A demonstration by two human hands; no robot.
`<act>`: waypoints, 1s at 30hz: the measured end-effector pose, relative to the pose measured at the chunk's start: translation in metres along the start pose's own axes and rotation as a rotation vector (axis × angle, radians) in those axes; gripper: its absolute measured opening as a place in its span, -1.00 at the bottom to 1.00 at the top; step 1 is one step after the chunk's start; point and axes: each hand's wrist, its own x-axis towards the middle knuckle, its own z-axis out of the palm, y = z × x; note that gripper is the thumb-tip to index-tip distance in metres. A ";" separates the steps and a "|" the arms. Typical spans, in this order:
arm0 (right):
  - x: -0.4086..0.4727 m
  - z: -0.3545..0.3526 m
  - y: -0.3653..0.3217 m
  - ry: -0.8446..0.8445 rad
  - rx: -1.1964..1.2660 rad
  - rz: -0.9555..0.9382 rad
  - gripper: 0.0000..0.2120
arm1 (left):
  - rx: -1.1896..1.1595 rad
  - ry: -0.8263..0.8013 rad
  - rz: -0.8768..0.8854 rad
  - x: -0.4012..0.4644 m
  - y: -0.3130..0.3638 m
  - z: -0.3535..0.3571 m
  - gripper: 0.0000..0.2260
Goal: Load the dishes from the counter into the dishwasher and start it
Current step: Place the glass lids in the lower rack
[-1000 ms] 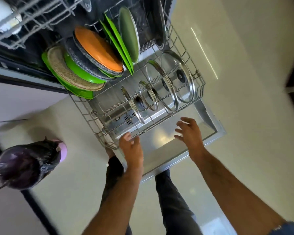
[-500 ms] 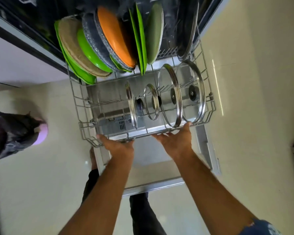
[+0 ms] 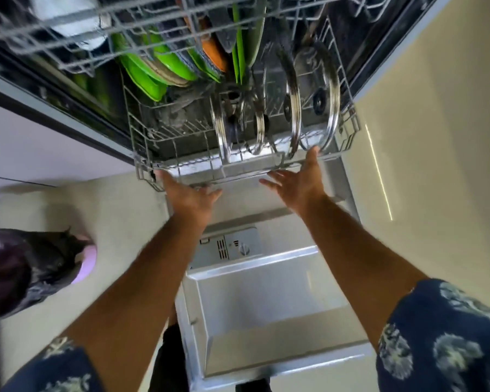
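Hands, left (image 3: 191,195) and right (image 3: 300,183), fingers straight, pressing lower rack (image 3: 181,165) front rim.

Your way over the open door (image 3: 266,301) is free; ahead, the lower rack (image 3: 142,154) front, upright lids (image 3: 294,108) and the upper rack (image 3: 68,38) overhead block reach.

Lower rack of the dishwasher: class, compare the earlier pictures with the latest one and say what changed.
The lower rack slid back into the machine, pushed at its front edge by the open left hand and right hand. The door stayed down; plates and glass lids kept their slots.
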 end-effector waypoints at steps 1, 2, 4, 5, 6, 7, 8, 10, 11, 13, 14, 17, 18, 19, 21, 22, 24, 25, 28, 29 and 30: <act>0.009 0.006 -0.001 -0.009 -0.050 -0.026 -0.29 | 0.063 -0.022 0.008 0.003 0.005 0.008 -0.10; 0.019 0.012 -0.001 -0.014 -0.119 -0.054 -0.32 | 0.108 -0.043 0.015 0.007 0.011 0.016 -0.09; 0.037 0.024 -0.003 -0.027 -0.235 -0.110 -0.36 | 0.174 -0.083 0.029 0.015 0.022 0.027 -0.10; 0.045 0.029 -0.004 -0.037 -0.258 -0.130 -0.37 | 0.222 -0.106 0.042 0.021 0.027 0.031 -0.13; 0.052 0.034 -0.007 -0.049 -0.274 -0.149 -0.41 | 0.269 -0.125 0.060 0.025 0.033 0.035 -0.15; 0.057 0.039 -0.010 -0.059 -0.298 -0.166 -0.46 | 0.311 -0.134 0.086 0.029 0.038 0.040 -0.15; 0.062 0.045 -0.015 -0.064 -0.331 -0.179 -0.52 | 0.335 -0.140 0.106 0.034 0.043 0.045 -0.15; 0.070 0.055 -0.026 -0.057 -0.400 -0.186 -0.60 | 0.377 -0.120 0.125 0.044 0.054 0.053 -0.14; 0.074 0.061 -0.030 -0.052 -0.433 -0.184 -0.62 | 0.393 -0.100 0.135 0.046 0.059 0.058 -0.14; 0.081 0.069 -0.033 -0.033 -0.496 -0.188 -0.63 | 0.431 -0.093 0.148 0.047 0.064 0.066 -0.14; 0.083 0.071 -0.033 -0.022 -0.523 -0.190 -0.63 | 0.448 -0.093 0.157 0.046 0.064 0.068 -0.15; 0.086 0.069 -0.027 -0.010 -0.549 -0.199 -0.59 | 0.483 -0.106 0.217 0.041 0.059 0.063 -0.22; 0.085 0.066 -0.026 -0.010 -0.559 -0.209 -0.56 | 0.498 -0.112 0.218 0.042 0.057 0.059 -0.22; 0.083 0.063 -0.026 -0.015 -0.580 -0.219 -0.54 | 0.519 -0.117 0.211 0.041 0.056 0.053 -0.22; 0.073 0.057 -0.023 -0.046 -0.618 -0.233 -0.49 | 0.588 -0.136 0.194 0.038 0.057 0.039 -0.19; 0.066 0.052 -0.021 -0.060 -0.622 -0.238 -0.45 | 0.627 -0.143 0.194 0.035 0.057 0.032 -0.19; 0.045 0.039 -0.016 -0.072 -0.613 -0.239 -0.43 | 0.685 -0.146 0.193 0.023 0.055 0.022 -0.22; 0.033 0.030 -0.012 -0.074 -0.610 -0.236 -0.47 | 0.705 -0.157 0.191 0.014 0.051 0.016 -0.23; -0.004 -0.020 0.011 -0.065 -0.598 -0.194 -0.57 | 0.733 -0.170 0.165 -0.019 0.029 -0.019 -0.29; -0.018 -0.040 0.022 -0.058 -0.578 -0.169 -0.58 | 0.749 -0.173 0.144 -0.034 0.017 -0.037 -0.32; -0.028 -0.059 0.033 -0.047 -0.551 -0.147 -0.59 | 0.763 -0.181 0.111 -0.046 0.005 -0.054 -0.34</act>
